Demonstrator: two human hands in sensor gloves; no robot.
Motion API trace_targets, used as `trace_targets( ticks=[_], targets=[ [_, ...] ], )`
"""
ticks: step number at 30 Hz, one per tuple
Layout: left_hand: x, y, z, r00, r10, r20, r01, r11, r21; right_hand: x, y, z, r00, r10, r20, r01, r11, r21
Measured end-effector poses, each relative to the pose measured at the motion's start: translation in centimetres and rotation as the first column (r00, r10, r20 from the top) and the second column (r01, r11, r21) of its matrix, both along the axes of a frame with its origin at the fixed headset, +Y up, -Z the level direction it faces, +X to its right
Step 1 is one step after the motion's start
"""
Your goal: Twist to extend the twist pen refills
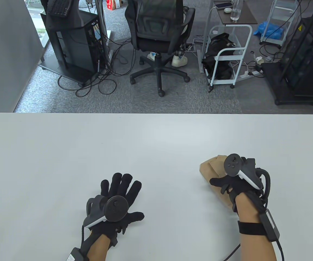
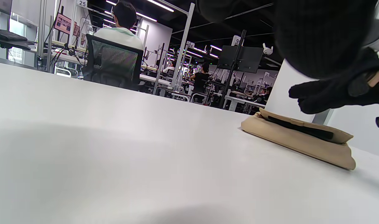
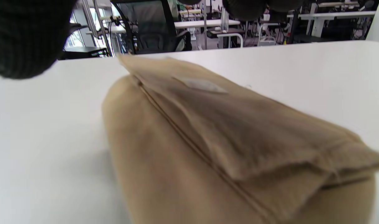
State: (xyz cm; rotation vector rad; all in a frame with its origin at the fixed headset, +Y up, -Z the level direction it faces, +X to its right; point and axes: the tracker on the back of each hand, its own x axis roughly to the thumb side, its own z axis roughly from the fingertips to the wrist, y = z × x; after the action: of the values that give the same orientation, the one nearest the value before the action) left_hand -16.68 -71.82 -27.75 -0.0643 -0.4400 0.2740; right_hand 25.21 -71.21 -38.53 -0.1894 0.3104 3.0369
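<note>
**Pens not out yet: right hand over the closed pouch**

I see no twist pen anywhere in my views; my guess is they sit inside the tan pouch (image 1: pixel 213 170), which lies flat on the white bench (image 1: pixel 156 141) with its flap folded over. In the left wrist view a dark strip runs along under that flap, perhaps a fastening, though I cannot tell.

My right hand (image 1: pixel 234 180) is over the near part of the pouch, thumb pointing across it. Whether the fingers actually grip the fabric I cannot tell, since the tracker and the hand itself hide them. My left hand (image 1: pixel 118 201) lies well to the left of the pouch, flat on the bench with fingers spread, holding nothing.

What worries me from here:
- The pouch looks soft and light. Lifting the flap one-handed could drag the whole thing along the bench instead of opening it, so I want the left hand brought over to pin it.
- Tipping it out carelessly could send round pens rolling away from the pouch towards the bench edge.
- Gloved fingers may slip on a slim barrel when twisting.
</note>
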Motion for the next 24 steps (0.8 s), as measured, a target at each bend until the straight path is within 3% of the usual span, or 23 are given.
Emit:
trace_targets(
  ticks=[9,14,24],
  targets=[
    [-0.5,-0.1,0.0,1.000,0.007,-0.014,-0.007,1.000,-0.011,0.9,-5.3,-1.2,0.998,-0.046,0.045,0.056,0.961,-0.269],
    [-0.6,-0.1,0.0,1.000,0.007,-0.017,-0.007,1.000,-0.014,0.5,-6.1,-1.4,0.999,0.016,0.042,-0.006,0.971,-0.237],
    [-0.7,0.0,0.1,1.000,0.013,-0.017,-0.013,1.000,-0.015,0.7,-5.7,-1.2,0.997,-0.052,0.055,0.058,0.991,-0.121]
  ],
)
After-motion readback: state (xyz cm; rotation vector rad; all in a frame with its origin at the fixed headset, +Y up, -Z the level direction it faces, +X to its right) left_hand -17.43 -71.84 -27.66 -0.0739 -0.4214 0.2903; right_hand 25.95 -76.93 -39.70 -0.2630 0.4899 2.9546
